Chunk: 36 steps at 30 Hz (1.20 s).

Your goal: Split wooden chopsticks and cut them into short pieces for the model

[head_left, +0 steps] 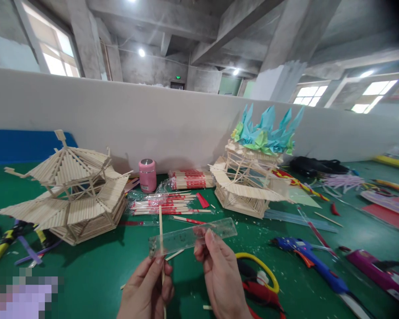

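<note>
A pale wooden stick (161, 226) stands nearly upright in my left hand (146, 283), pinched between thumb and fingers. My right hand (221, 274) grips a transparent ruler-like plastic strip (182, 241), thumb over its lower edge. The strip lies at a slant, its left end beside the stick and close to my left fingertips; whether those fingers also touch it I cannot tell. Short cut stick pieces (174, 255) lie on the green table below. Beyond my hands are red-and-white packs of wrapped sticks (166, 204), some in torn plastic.
A stick-built pavilion (86, 208) stands left; another (249, 190), topped with blue paper folds, stands right of centre. A pink flask (147, 176) is near the white partition (173, 128). Red-handled pliers or cutters (262, 292), a blue glue gun (306, 252) and a purple tool (375, 268) lie right.
</note>
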Available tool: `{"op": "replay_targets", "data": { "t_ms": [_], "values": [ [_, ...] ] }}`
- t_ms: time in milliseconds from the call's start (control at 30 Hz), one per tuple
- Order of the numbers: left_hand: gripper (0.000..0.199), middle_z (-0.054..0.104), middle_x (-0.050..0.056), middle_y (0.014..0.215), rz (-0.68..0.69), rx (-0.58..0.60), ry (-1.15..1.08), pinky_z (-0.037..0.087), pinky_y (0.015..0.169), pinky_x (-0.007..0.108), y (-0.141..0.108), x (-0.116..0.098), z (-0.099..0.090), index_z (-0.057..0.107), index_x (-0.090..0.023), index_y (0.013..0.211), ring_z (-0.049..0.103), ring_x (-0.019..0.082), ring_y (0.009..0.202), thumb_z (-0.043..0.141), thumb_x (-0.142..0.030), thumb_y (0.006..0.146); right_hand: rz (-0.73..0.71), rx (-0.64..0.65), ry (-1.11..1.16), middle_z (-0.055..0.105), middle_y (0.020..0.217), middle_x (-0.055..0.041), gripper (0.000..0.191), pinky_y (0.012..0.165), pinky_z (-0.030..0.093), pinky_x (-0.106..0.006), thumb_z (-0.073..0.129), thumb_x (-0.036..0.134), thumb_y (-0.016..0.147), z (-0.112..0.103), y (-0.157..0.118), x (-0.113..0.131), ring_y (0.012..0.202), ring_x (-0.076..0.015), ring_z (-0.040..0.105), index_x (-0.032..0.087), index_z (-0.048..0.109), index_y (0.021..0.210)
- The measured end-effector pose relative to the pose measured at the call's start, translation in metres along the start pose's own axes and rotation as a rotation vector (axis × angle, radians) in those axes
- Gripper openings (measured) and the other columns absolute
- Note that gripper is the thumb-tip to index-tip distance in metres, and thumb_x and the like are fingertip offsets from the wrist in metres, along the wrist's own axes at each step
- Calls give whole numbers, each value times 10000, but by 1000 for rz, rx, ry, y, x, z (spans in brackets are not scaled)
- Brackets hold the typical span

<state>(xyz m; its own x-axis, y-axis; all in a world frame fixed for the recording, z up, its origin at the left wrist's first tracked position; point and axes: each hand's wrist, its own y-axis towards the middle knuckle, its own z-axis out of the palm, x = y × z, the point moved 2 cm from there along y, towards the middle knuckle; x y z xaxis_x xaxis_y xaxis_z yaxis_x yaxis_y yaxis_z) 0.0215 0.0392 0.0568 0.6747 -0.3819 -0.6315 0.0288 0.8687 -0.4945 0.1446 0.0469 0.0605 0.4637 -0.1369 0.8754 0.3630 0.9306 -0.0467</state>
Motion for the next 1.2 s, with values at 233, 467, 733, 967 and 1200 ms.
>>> {"op": "replay_targets", "data": {
  "t_ms": [233,467,733,967,1200],
  "values": [
    [327,586,-14,477,20,-8,-4,342,373,165,-2,-3,3,643,-139,626,413,37,348,815,-289,391,38,-42,43,565,550,23,283,530,377,-175,685,424,641,-1,1,1,542,-81,440,170,699,763],
    [353,584,-18,460,26,-54,-22,341,371,169,1,-4,3,634,-144,602,403,38,339,824,-286,342,39,-48,40,559,550,20,285,521,380,-172,687,426,635,-2,1,3,540,-81,436,163,699,743],
    [272,596,-8,519,57,6,0,357,394,173,0,-5,0,651,-137,683,419,41,374,783,-266,483,22,-52,34,552,553,26,262,526,378,-176,667,413,667,-6,4,2,550,-84,430,168,691,756],
    [252,590,-10,522,46,8,1,360,402,167,0,-5,-1,653,-137,695,413,35,378,768,-271,516,17,-57,26,548,548,26,268,530,374,-188,664,410,670,-6,5,4,551,-87,429,158,688,759],
    [224,589,-13,526,50,12,3,362,400,169,0,-6,0,641,-140,691,412,36,379,756,-253,536,9,-61,18,546,556,19,262,528,369,-203,665,407,669,-5,3,6,552,-97,424,160,691,751]
  ]
}}
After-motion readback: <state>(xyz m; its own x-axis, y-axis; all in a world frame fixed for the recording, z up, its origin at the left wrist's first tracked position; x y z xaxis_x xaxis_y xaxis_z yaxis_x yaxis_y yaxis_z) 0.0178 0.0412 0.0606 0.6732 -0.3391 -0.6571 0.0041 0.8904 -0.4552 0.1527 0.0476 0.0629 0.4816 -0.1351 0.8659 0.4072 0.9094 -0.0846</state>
